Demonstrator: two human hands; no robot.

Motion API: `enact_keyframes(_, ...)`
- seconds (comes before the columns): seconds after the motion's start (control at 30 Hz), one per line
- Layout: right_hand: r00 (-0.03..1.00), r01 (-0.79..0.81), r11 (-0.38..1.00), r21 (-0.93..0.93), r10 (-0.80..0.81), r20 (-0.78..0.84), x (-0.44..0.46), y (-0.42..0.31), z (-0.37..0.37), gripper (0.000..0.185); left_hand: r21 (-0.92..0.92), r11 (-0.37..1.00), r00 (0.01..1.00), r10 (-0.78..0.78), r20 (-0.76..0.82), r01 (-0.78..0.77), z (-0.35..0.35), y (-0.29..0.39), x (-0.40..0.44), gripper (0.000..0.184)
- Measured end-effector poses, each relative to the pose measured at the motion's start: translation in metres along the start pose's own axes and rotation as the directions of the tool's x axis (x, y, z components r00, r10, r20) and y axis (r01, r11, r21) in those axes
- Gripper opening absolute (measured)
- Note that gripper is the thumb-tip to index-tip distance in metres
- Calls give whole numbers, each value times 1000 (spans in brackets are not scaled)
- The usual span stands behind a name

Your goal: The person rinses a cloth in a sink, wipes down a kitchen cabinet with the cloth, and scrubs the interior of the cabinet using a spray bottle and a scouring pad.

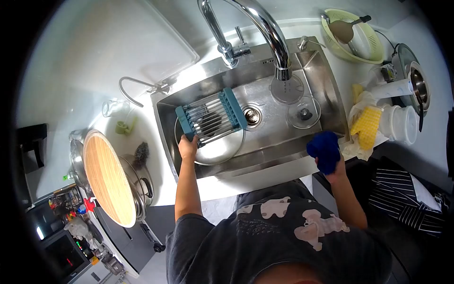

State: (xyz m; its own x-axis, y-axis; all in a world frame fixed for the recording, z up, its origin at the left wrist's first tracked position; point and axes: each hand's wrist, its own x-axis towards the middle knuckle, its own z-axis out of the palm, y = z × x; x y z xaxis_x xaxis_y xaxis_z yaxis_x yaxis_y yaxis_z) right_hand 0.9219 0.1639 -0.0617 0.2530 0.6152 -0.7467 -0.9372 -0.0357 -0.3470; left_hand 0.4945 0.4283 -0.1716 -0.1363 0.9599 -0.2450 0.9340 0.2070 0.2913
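My left hand (188, 147) grips the near left corner of a teal-ended metal drain rack (213, 116), which lies tilted inside the steel sink (265, 151). Beneath the rack, a large round glass lid (215, 154) rests on the basin floor. Over the sink's front right rim, my right hand (336, 171) is closed around a bunched dark blue cloth (324, 150). A small glass lid (303, 112) with a dark knob lies in the right half of the basin, near the drain (252, 116).
A chrome faucet (272, 33) arches over the sink. Left of it stand a round bamboo lid (108, 177), a scouring pad (141, 154) and a glass cup (115, 108). On the right are a pale green basin (352, 40), a yellow cloth (366, 128) and white containers (401, 124).
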Motion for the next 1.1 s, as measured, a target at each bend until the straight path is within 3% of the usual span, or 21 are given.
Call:
enact_keyframes(0.17,996,-37,999,7,36,84,15,6,9,42,-60,996,996,-75,-51,72,9,26,-4,54)
enact_keyframes(0.3,987,-60,997,-48,67,144,30,8,12,41,-59,960,961,-276,-4,275,13,40,-5,64)
enact_keyframes(0.43,972,-121,992,33,112,205,45,8,24,39,-64,967,969,-246,-9,245,12,40,-6,82)
enact_keyframes(0.53,962,-122,992,-25,124,242,59,11,31,38,223,974,959,22,-281,42,8,52,-11,95)
enact_keyframes(0.57,956,-111,994,-26,114,269,65,14,30,38,224,973,958,21,-286,46,7,58,-10,95)
enact_keyframes(0.63,948,-97,995,-29,101,302,77,17,33,38,161,967,897,245,-367,-198,-2,89,-4,84)
enact_keyframes(0.7,940,-164,986,-14,161,302,87,21,39,37,-26,837,794,508,-334,-547,-15,145,0,71)
enact_keyframes(0.77,940,-169,985,-25,169,297,95,25,51,35,-203,771,795,559,-237,-603,-42,226,-8,61)
enact_keyframes(0.83,934,-178,983,-52,185,306,104,28,63,35,-250,663,706,628,-326,-706,-39,283,18,56)
enact_keyframes(0.87,931,-191,979,-75,205,303,107,28,71,35,-398,603,718,636,-282,-691,-26,304,46,63)
enact_keyframes(0.93,932,-172,980,-97,194,306,121,34,78,36,-386,620,712,683,-162,-683,-18,342,78,76)
enact_keyframes(1.0,943,-156,982,-110,181,280,130,38,85,37,-223,674,703,707,-81,-704,-31,371,79,82)
enact_keyframes(1.03,943,-158,982,-106,182,278,132,39,88,37,-233,749,761,647,56,-620,-33,380,79,87)
enact_keyframes(1.1,938,-165,980,-107,190,289,140,40,90,38,-211,799,791,595,146,-563,-33,388,77,83)
